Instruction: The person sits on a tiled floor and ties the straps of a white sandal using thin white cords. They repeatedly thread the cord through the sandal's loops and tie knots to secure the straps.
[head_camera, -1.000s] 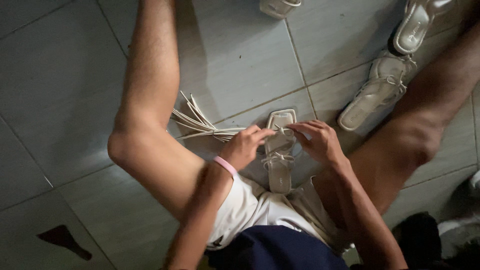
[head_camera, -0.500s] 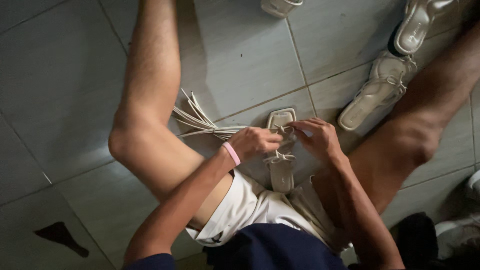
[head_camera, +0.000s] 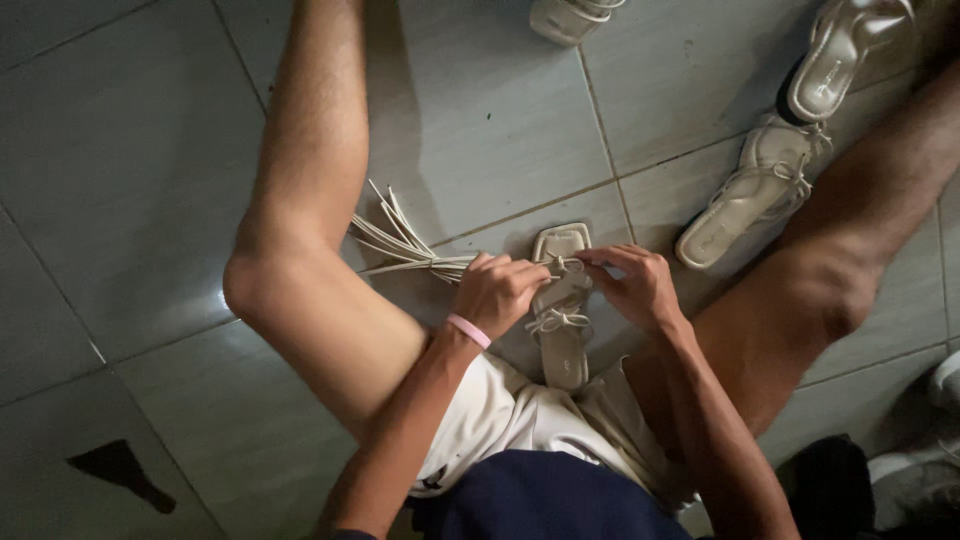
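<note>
At the bottom centre of the frame sit your dark blue top and pale shorts, with your bare legs spread out to the left and right over the grey tiled floor. Just above the shorts, between your thighs, a cream sandal lies flat on the floor, heel toward you and square toe pointing to the top of the frame. A small bow of thin strap sits across its middle.

Your left hand, with a pink band on the wrist, is at the sandal's left edge near the toe, fingers curled together and pinching the thin strap there. Your right hand comes in from the right, its fingertips closed on the same strap, so both hands meet over the front part of the sandal and nearly touch.

Left of your left hand, a bundle of loose cream straps fans out on the floor toward your left knee.

Farther off, in the upper right, two more cream sandals lie beside your right leg, one above the other. Another pale shoe is cut off by the top edge.
</note>
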